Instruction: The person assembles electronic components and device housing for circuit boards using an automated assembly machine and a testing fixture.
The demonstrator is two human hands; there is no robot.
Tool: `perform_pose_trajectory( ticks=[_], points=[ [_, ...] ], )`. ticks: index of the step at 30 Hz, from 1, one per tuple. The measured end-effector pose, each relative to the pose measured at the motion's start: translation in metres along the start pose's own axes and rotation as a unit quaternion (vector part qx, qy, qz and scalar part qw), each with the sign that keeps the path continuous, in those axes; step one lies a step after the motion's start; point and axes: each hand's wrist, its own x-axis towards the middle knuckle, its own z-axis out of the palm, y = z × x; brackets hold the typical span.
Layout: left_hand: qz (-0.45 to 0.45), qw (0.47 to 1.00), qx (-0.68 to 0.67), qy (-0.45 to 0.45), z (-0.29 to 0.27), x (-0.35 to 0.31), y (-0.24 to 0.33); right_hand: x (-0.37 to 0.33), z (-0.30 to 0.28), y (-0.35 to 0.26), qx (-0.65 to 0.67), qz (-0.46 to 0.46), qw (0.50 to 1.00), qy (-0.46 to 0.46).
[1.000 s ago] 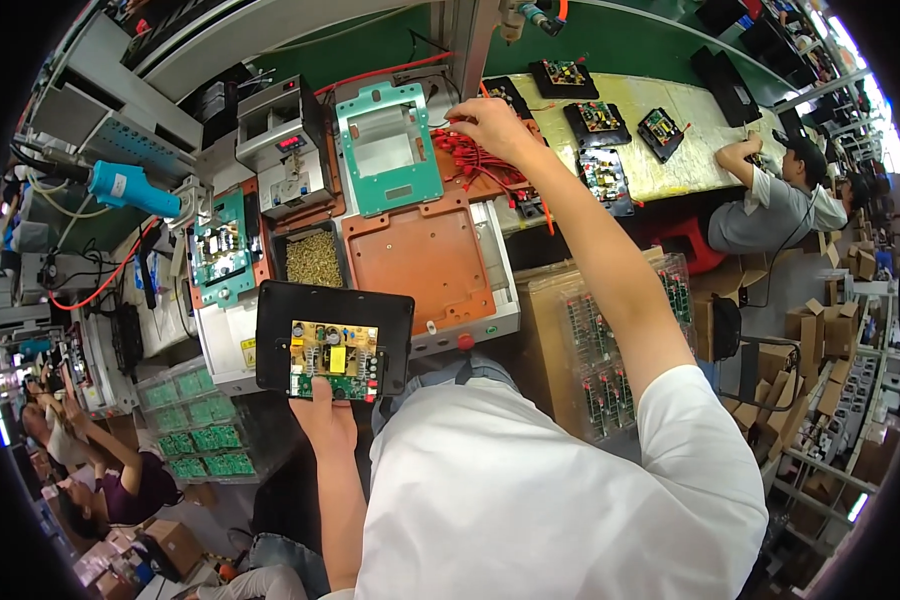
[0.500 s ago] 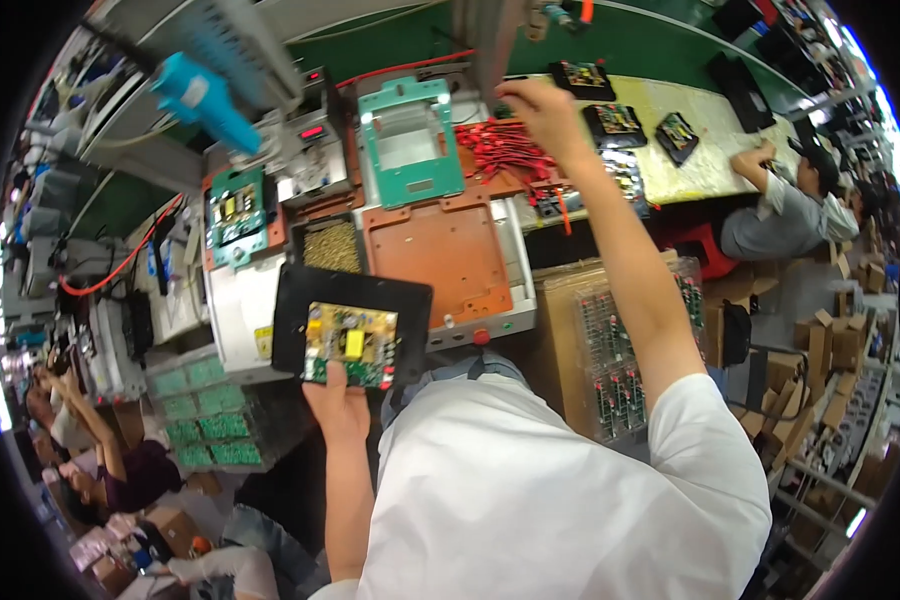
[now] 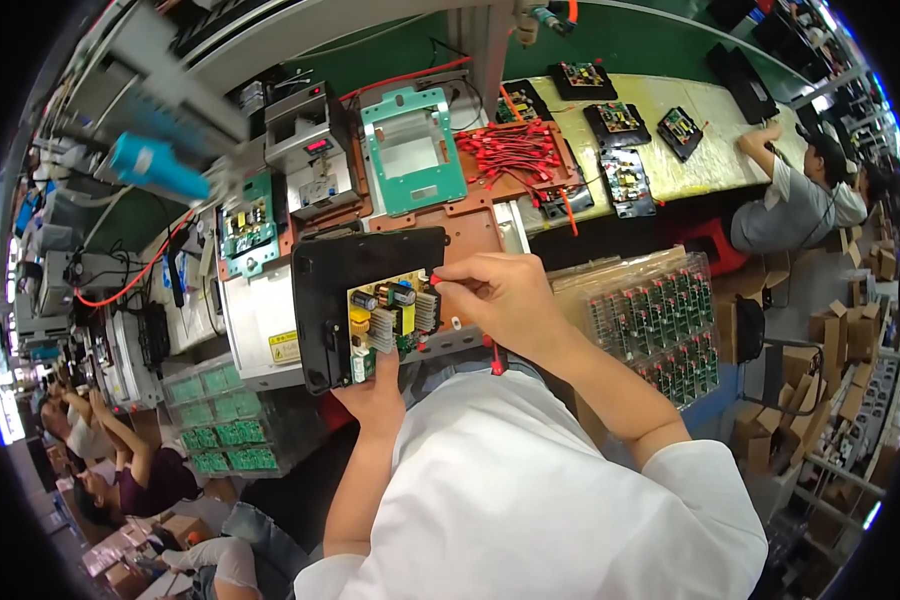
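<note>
My left hand (image 3: 375, 400) grips a black plastic housing (image 3: 322, 270) by its near edge, thumb against the circuit board (image 3: 407, 318) mounted in it. That board carries capacitors, silver finned heat sinks and a yellow transformer. At its right edge my right hand (image 3: 510, 300) pinches a red wire lead; one red end (image 3: 436, 280) shows at the fingertips and the other red end (image 3: 497, 366) dangles below. Whether the upper end touches the board I cannot tell. Behind, a pile of red leads (image 3: 510, 155) lies on the bench.
A green frame (image 3: 414, 200) stands raised behind an orange-brown fixture plate (image 3: 482, 228). To the left is a teal-bodied tool (image 3: 155, 165). More boards in black housings (image 3: 618, 122) lie on the yellowish bench; a clear tray of small boards (image 3: 655, 325) stands at right. Other people sit nearby.
My right hand has come down from beyond the red leads to the board's right edge, with a lead in its fingers. My left hand has raised and tilted the housing, shifting it slightly right.
</note>
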Motion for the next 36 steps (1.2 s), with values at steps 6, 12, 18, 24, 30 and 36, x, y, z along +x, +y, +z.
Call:
perform_pose_trajectory(
  ticks=[6, 12, 18, 24, 30, 36],
  points=[
    [0.058, 0.990, 0.099, -0.082, -0.002, -0.005, 0.006, -0.001, -0.001, -0.001, 0.000, -0.020, 1.000, 0.019],
    [0.042, 0.943, 0.289, -0.159, -0.012, 0.002, 0.008, -0.002, 0.004, 0.019, 0.042, 0.006, 0.999, 0.020],
    [-0.135, 0.969, 0.126, -0.165, 0.024, 0.029, -0.005, -0.030, -0.030, 0.070, 0.101, 0.160, 0.982, 0.011],
    [-0.188, 0.962, 0.026, -0.195, 0.046, 0.033, -0.011, -0.063, -0.060, 0.042, 0.101, 0.079, 0.978, 0.162],
    [-0.037, 0.956, 0.032, -0.288, 0.047, 0.038, 0.007, -0.066, -0.054, 0.028, -0.133, -0.168, 0.956, 0.198],
    [0.057, 0.918, 0.127, -0.371, 0.031, 0.045, 0.013, -0.066, -0.071, 0.014, -0.188, -0.207, 0.954, 0.112]
  ],
)
